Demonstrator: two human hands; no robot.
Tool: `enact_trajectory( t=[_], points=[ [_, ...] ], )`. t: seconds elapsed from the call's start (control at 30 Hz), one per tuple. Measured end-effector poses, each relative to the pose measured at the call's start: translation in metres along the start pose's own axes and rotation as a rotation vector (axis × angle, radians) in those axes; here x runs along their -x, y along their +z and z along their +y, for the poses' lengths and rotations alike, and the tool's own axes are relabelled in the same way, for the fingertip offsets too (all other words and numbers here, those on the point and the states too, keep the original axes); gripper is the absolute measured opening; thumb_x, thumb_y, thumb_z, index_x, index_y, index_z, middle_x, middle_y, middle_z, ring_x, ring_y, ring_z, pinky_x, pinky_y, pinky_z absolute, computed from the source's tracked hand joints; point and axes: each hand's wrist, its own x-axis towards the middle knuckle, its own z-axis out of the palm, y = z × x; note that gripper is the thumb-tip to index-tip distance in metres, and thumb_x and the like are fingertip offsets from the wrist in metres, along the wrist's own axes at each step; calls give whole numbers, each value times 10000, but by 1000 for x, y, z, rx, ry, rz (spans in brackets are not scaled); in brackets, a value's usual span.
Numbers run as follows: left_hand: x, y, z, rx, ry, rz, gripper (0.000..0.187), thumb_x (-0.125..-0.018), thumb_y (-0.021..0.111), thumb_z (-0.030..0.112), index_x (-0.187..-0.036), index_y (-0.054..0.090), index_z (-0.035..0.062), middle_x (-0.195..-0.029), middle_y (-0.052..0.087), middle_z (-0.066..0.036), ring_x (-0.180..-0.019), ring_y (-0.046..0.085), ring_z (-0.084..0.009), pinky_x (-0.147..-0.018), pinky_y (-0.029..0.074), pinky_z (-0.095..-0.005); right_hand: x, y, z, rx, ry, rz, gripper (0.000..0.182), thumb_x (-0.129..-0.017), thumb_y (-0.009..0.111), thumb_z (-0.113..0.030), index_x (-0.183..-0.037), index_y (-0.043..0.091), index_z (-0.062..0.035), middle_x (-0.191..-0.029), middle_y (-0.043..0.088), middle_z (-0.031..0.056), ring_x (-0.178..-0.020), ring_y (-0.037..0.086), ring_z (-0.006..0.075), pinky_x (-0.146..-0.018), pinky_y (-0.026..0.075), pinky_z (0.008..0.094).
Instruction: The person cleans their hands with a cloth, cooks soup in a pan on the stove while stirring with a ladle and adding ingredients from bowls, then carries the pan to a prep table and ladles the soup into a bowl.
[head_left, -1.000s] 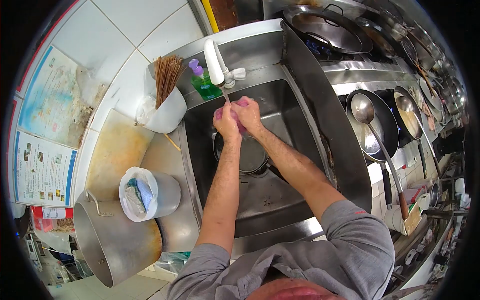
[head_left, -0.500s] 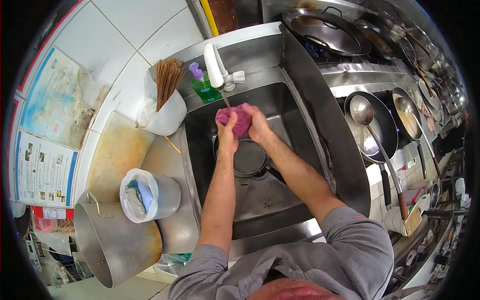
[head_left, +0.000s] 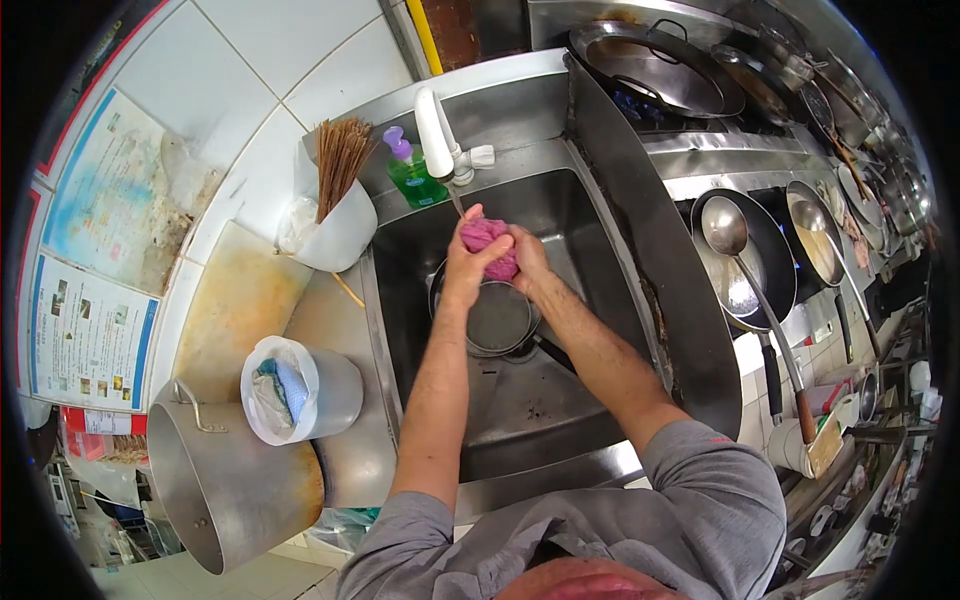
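Both hands close around a bunched pink cloth [head_left: 487,238], the left hand [head_left: 464,270] on one side with its thumb across it, the right hand [head_left: 530,260] pressed against the other. They hold it over the far part of a metal sink [head_left: 520,420], just below the mouth of a white tap [head_left: 432,135], from which a thin stream of water [head_left: 458,203] falls at the cloth.

Beneath the hands, a round pan [head_left: 499,320] sits in the sink, its rim partly hidden by the wrists and its dark handle passing under the right forearm. Close by the tap, at the sink's far left corner, stands a green soap bottle [head_left: 418,183] with a purple pump. Beside that, a white tub [head_left: 343,235] holds a bundle of thin brown twigs [head_left: 342,160].

Nearer the body on the left, a pale bucket [head_left: 338,395] with folded rags [head_left: 281,393] inside stands beside a big metal pot [head_left: 235,490] lying tilted. To the right, a dark metal wall [head_left: 690,270] separates the sink from the stove, where one ladle [head_left: 724,226] rests in a frying pan [head_left: 772,255].
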Motion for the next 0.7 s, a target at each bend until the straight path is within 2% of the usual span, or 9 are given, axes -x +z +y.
enact_trajectory(
  t=[0.13, 0.23, 0.3, 0.4, 0.47, 0.53, 0.6, 0.67, 0.7],
  points=[
    [-13, -5, 8, 101, -14, 152, 458, -689, 736, -1, -1093, 522, -4, -1017, 591, -83, -897, 589, -162, -802, 475, -291, 5, 7, -8, 58, 180, -52, 283, -889, 433, -240, -1097, 539, -80, -1034, 596, 74, -929, 589, 214, -802, 479, 422],
    [-20, 2, 13, -51, 133, 277, 417, -653, 776, 59, -998, 551, -6, -903, 613, -64, -804, 589, -139, -748, 475, -275, 7, 15, -5, -14, 294, -144, 354, -903, 416, -367, -1146, 532, -137, -1090, 592, 65, -1003, 569, 243, -816, 433, 561],
    [-17, 3, 17, -368, 333, 241, 483, -608, 820, 135, -993, 560, 3, -927, 606, -65, -821, 565, -120, -754, 454, -267, 12, 17, -14, -37, 333, -202, 352, -901, 424, -373, -1141, 537, -141, -1098, 590, 66, -1006, 566, 244, -820, 436, 548],
    [-10, -3, 11, -328, 340, 101, 478, -648, 780, 48, -1064, 546, 25, -950, 607, -53, -854, 576, -136, -802, 462, -281, -2, 20, -16, -196, 429, -324, 321, -894, 456, -344, -1095, 570, -123, -1054, 610, 76, -953, 586, 235, -823, 465, 457],
    [-4, 0, 6, -133, 267, 214, 395, -702, 759, 90, -1034, 551, 38, -945, 603, -47, -870, 581, -140, -804, 466, -289, -12, 20, -14, -117, 311, -225, 250, -874, 517, -281, -1012, 594, -88, -949, 633, 79, -866, 608, 220, -775, 489, 365],
    [-5, -3, -7, 480, 91, 337, 292, -781, 710, 195, -994, 558, 66, -933, 604, -38, -881, 591, -155, -793, 478, -304, -6, 31, -11, -2, 106, -103, 236, -850, 580, -263, -970, 598, -60, -915, 631, 66, -833, 608, 182, -768, 488, 315],
    [-7, -6, -14, 527, -4, 315, 280, -796, 689, 243, -978, 560, 74, -925, 607, -34, -863, 595, -161, -778, 483, -313, -2, 34, -10, 277, -130, -12, 188, -850, 592, -226, -936, 585, -59, -847, 612, 31, -800, 595, 147, -741, 485, 290],
    [-8, -7, -14, 620, -189, 272, 290, -828, 648, 340, -946, 564, 89, -907, 611, -27, -827, 604, -174, -750, 494, -330, 2, 30, -10, 290, -168, 24, 186, -862, 582, -219, -954, 552, -60, -858, 588, 29, -808, 579, 140, -762, 478, 308],
    [-9, -6, -5, 596, -265, 189, 254, -810, 680, 275, -925, 563, 81, -863, 608, -30, -783, 605, -164, -718, 497, -325, 4, 25, -10, 199, -137, 41, 225, -852, 599, -230, -983, 543, -55, -909, 579, 46, -860, 567, 151, -780, 468, 306]
  ],
)
